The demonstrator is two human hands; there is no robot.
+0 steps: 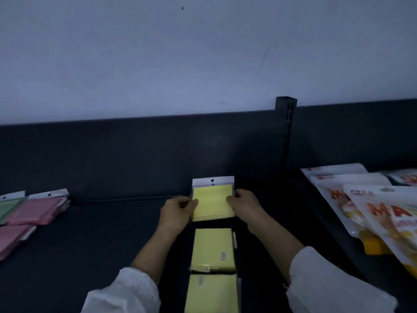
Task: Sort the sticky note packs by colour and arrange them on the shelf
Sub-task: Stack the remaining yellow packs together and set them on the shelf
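A dark matt metal shelf carries square yellow paper sticky note packs in shiny clear plastic wrap. White printed plastic pouches look glossy; white cloth sleeves look matt.

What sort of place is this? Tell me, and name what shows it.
Probably a shop display: a dark metal shelf with a slotted black upright post, hang-tab packs of yellow sticky notes laid in a row, and printed white pouches stacked at right.

In front of me a pale wall rises in dim bluish light above the dark shelf and its slotted post.
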